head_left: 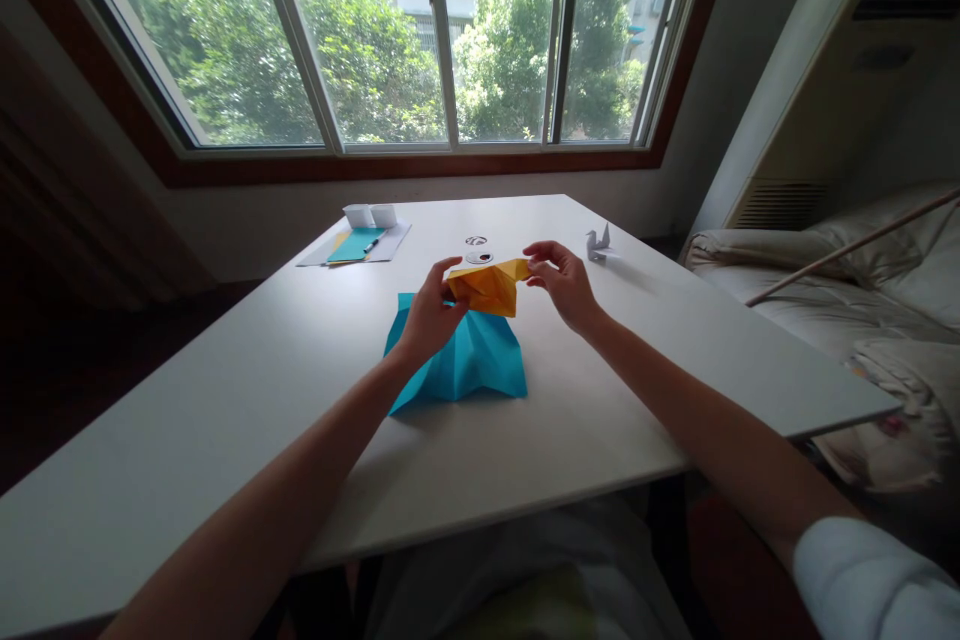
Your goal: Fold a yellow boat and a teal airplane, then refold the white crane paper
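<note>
A folded sheet of yellow-orange paper (pixel 491 290) is held up between my two hands, above the middle of the white table. My left hand (pixel 435 305) grips its left end, thumb and fingers closed on it. The fingers of my right hand (pixel 561 282) pinch the pointed right corner. Below and behind my left hand lies a creased blue sheet of paper (pixel 472 360), its folds standing up from the table; my left hand and the yellow paper hide part of it.
On the white table (pixel 637 400), a grey-white folded paper bird (pixel 598 242) stands at the right. Stacked papers (pixel 351 245) with a pen (pixel 372 245) and small white paper boxes (pixel 370 215) are at the back left. Round black-and-white markings (pixel 477 242) lie beyond my hands. A sofa (pixel 810 280) stands right.
</note>
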Action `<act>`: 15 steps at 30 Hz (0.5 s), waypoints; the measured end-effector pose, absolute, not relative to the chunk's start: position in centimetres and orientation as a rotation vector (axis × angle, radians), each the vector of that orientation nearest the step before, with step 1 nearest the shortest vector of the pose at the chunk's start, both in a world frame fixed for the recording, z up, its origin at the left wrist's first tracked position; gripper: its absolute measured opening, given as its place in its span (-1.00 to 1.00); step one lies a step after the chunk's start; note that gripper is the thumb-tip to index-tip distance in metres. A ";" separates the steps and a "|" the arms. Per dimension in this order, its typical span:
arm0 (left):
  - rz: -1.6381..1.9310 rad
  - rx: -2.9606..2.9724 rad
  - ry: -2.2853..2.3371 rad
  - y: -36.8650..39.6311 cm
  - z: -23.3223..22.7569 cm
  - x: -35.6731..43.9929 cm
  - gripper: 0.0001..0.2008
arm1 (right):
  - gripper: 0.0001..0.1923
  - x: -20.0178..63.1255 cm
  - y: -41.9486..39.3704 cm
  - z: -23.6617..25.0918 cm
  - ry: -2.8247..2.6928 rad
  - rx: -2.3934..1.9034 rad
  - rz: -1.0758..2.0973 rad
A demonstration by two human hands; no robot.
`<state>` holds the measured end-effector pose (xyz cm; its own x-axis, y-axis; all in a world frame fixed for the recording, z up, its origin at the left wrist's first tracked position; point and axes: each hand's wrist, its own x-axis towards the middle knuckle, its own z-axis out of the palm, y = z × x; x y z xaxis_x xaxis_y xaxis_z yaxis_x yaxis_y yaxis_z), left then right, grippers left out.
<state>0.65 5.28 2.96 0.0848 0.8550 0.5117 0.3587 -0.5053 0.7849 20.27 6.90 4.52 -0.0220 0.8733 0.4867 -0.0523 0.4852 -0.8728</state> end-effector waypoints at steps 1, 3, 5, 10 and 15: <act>1.425 1.820 1.159 5.4 3.0 0.7 -0.46 | -0.85 20.5 7.2 4.4 -1.343 -0.794 0.927; 1.450 1.641 1.108 5.5 3.1 0.8 -0.49 | -0.86 20.9 7.7 4.1 -1.257 -0.815 1.021; 1.480 1.488 1.083 5.6 3.2 0.9 -0.55 | -0.86 21.2 8.1 3.7 -1.233 -0.846 1.084; 1.521 1.426 1.143 5.7 3.3 0.7 -0.67 | -0.88 21.2 8.0 3.0 -1.439 -0.961 1.088; 1.567 1.908 1.548 4.9 3.5 0.3 -0.79 | -0.86 20.8 7.2 3.0 -1.832 -1.015 0.522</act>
